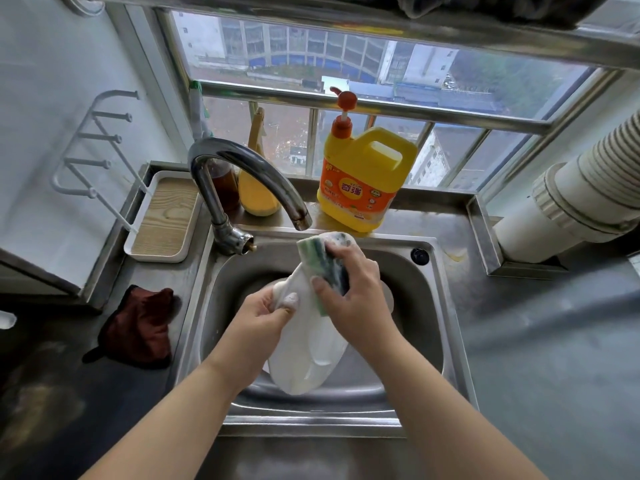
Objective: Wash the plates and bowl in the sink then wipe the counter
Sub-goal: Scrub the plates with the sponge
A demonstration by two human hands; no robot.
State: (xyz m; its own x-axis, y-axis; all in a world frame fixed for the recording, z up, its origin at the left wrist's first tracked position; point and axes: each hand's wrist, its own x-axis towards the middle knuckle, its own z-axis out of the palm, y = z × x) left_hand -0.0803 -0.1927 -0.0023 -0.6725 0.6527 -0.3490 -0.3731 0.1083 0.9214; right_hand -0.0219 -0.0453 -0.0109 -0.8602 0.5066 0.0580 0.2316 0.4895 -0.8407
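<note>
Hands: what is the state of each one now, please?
Left hand: grips the plate.
Right hand: grips the sponge against it.

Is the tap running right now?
Off, as far as shows: no stream falls from the tap's spout onto the plate held below.

Count: 2 hands, left hand (266, 313) and right hand (349, 289); 1 white plate (311, 355) held up, with at least 1 more dish (389, 296) partly hidden behind it in the 1 sink (426, 306); 1 green sponge (311, 251). 1 tap (239, 168), 1 yellow detergent jug (363, 174), 1 dark red cloth (142, 327), 1 white tray (162, 220), 1 wall rack (90, 143) with 5 pegs. Behind the tap: 1 brown bottle (225, 185), 1 yellow bottle (258, 192).
</note>
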